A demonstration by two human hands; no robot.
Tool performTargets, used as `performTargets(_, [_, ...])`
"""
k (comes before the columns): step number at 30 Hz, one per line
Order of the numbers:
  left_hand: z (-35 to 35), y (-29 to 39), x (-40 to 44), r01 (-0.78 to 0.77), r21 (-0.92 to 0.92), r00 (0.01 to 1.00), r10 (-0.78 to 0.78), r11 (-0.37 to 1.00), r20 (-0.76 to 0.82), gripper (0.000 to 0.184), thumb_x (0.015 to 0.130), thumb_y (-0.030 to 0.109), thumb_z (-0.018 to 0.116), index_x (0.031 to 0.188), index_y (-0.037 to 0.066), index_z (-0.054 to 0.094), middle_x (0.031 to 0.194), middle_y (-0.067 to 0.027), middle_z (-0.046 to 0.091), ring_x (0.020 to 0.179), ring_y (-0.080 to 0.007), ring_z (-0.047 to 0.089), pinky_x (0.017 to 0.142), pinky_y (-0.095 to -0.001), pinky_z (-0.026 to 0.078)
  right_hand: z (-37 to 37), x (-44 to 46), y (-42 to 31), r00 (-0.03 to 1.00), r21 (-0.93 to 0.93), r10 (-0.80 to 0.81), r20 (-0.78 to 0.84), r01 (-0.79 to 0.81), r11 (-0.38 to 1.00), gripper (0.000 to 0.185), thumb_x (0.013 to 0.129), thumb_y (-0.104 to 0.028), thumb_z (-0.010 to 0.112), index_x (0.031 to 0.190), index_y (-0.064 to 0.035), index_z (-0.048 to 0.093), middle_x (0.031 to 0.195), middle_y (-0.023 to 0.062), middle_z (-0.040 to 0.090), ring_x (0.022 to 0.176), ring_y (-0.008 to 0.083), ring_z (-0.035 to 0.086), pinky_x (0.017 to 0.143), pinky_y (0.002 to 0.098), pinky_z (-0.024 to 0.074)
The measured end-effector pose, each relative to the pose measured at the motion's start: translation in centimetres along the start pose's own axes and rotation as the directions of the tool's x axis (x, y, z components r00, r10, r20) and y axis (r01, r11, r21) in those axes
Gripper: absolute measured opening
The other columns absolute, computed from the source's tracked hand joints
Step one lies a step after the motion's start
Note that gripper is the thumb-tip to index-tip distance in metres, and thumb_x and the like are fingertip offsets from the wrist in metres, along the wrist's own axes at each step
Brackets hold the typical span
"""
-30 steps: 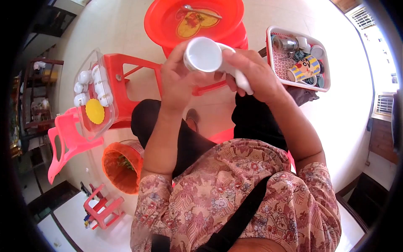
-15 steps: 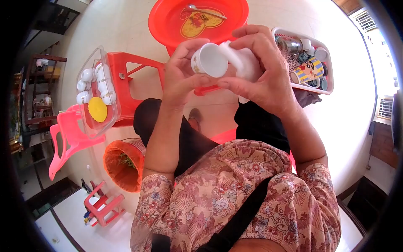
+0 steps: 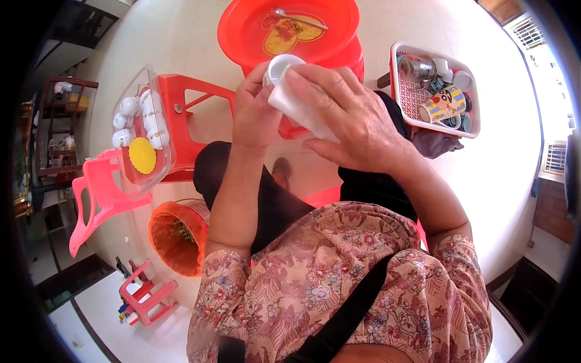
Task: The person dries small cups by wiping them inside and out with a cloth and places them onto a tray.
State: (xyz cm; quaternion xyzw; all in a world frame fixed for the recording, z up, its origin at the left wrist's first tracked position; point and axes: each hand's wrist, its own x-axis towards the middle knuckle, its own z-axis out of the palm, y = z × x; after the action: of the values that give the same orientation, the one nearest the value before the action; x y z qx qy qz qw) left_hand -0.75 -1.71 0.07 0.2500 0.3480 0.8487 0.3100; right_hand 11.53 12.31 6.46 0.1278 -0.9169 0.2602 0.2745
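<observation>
My left hand point(image 3: 249, 115) is closed around a small white cup point(image 3: 282, 62), its mouth tilted upward and partly covered. In my right hand point(image 3: 360, 118) is a folded white cloth point(image 3: 298, 107), which could also be a paper towel. The fingers press it against the near side and rim of the cup. Both hands are raised above my knees, just in front of a red basin point(image 3: 236, 42). Inside the basin lies a metal spoon point(image 3: 299, 19).
On the left, a clear plastic tray point(image 3: 164, 162) on a red stool point(image 3: 196, 130) holds several white cups point(image 3: 158, 134) and a yellow scalloped disc point(image 3: 142, 155). An orange-lined bin point(image 3: 166, 239) stands below. At right, a white-rimmed basket point(image 3: 436, 47) contains a glass jar point(image 3: 417, 68) and a patterned cup point(image 3: 445, 104).
My right hand has swung left and over the cup, bringing the white cloth onto its rim. The cup has shifted slightly up and left, and its mouth has turned away from me.
</observation>
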Motion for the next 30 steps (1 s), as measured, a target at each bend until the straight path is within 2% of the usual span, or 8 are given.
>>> performTargets(7, [-0.4, 0.2, 0.0, 0.030, 0.144, 0.997, -0.040, 0.989, 0.069, 0.057, 0.080, 0.030, 0.069, 0.119, -0.006, 0.048, 0.109, -0.0108, 0.059, 0.097, -0.0197, 0.059, 0.085, -0.0307, 0.049, 0.9, -0.1, 0.8, 0.961, 0.366, 0.150, -0.232, -0.057, 0.929, 0.038, 0.064, -0.004, 0.069, 0.101, -0.0046, 0.059, 0.096, 0.0111, 0.061, 0.087, 0.0298, 0.061, 0.068, 0.0361, 0.0514])
performTargets(14, [0.3, 0.4, -0.1, 0.000, 0.244, 0.998, -0.016, 0.970, 0.064, 0.064, 0.076, 0.031, 0.073, 0.122, -0.007, 0.047, 0.113, -0.0126, 0.058, 0.105, -0.0218, 0.057, 0.093, -0.0320, 0.045, 0.8, -0.6, 1.2, 0.985, -0.064, -0.044, -0.168, 0.034, 0.997, 0.028, 0.059, -0.005, 0.067, 0.087, -0.0060, 0.063, 0.099, 0.0043, 0.060, 0.079, 0.0225, 0.059, 0.061, 0.0315, 0.0508])
performTargets(17, [0.2, 0.9, 0.0, -0.036, 0.302, 0.996, 0.008, 0.953, 0.093, 0.069, 0.073, 0.033, 0.076, 0.122, -0.007, 0.047, 0.115, -0.0134, 0.058, 0.106, -0.0221, 0.057, 0.094, -0.0325, 0.044, 0.8, -0.6, 0.4, 1.000, -0.042, 0.020, -0.001, -0.020, 0.999, 0.029, 0.063, -0.008, 0.064, 0.091, -0.0058, 0.063, 0.105, 0.0032, 0.058, 0.082, 0.0228, 0.057, 0.060, 0.0313, 0.0506])
performTargets(20, [0.2, 1.4, 0.1, -0.050, 0.410, 0.991, -0.006, 0.911, 0.134, 0.072, 0.071, 0.034, 0.078, 0.122, -0.006, 0.048, 0.113, -0.0126, 0.058, 0.106, -0.0207, 0.056, 0.093, -0.0319, 0.044, 1.7, -0.9, 0.5, 0.997, 0.208, 0.069, -0.040, -0.060, 0.976, 0.030, 0.067, -0.010, 0.065, 0.097, -0.0056, 0.061, 0.103, 0.0062, 0.059, 0.086, 0.0224, 0.059, 0.059, 0.0310, 0.0505])
performTargets(23, [0.7, 1.4, 0.3, -0.071, 0.514, 0.984, -0.026, 0.855, 0.179, 0.067, 0.071, 0.030, 0.078, 0.121, -0.004, 0.049, 0.109, -0.0090, 0.056, 0.103, -0.0173, 0.055, 0.089, -0.0297, 0.045, 0.8, -0.7, -0.7, 0.835, 0.725, 0.482, 0.266, -0.503, 0.470, 0.029, 0.077, -0.016, 0.063, 0.104, -0.0042, 0.059, 0.099, 0.0087, 0.061, 0.086, 0.0196, 0.062, 0.056, 0.0282, 0.0509])
performTargets(26, [1.4, 1.1, 0.6, -0.117, 0.548, 0.981, 0.011, 0.828, 0.194, 0.059, 0.072, 0.021, 0.078, 0.120, -0.002, 0.051, 0.104, -0.0041, 0.053, 0.097, -0.0133, 0.055, 0.084, -0.0270, 0.046, -0.1, -0.4, 0.4, 0.674, 0.847, 0.514, 0.530, -0.448, -0.286, 0.034, 0.083, -0.023, 0.062, 0.108, -0.0013, 0.058, 0.093, 0.0075, 0.062, 0.081, 0.0130, 0.063, 0.052, 0.0234, 0.0500])
performTargets(28, [1.4, 0.9, 0.5, -0.133, 0.542, 0.978, 0.022, 0.830, 0.207, 0.057, 0.073, 0.019, 0.077, 0.120, -0.002, 0.051, 0.104, -0.0043, 0.052, 0.097, -0.0130, 0.054, 0.083, -0.0273, 0.046, -0.1, -0.5, 0.1, 0.701, 0.858, 0.509, 0.499, -0.481, -0.180, 0.031, 0.087, -0.021, 0.058, 0.109, 0.0004, 0.058, 0.090, 0.0068, 0.062, 0.074, 0.0110, 0.062, 0.050, 0.0202, 0.0487])
performTargets(30, [1.6, 1.2, 0.3, -0.111, 0.582, 0.986, 0.014, 0.806, 0.169, 0.065, 0.074, 0.033, 0.075, 0.121, -0.003, 0.050, 0.108, -0.0071, 0.055, 0.100, -0.0152, 0.055, 0.086, -0.0275, 0.045, 0.0, -0.5, -0.7, 0.716, 0.846, 0.530, 0.454, -0.533, -0.005, 0.027, 0.087, -0.017, 0.057, 0.109, -0.0009, 0.058, 0.091, 0.0068, 0.062, 0.075, 0.0105, 0.061, 0.050, 0.0198, 0.0480])
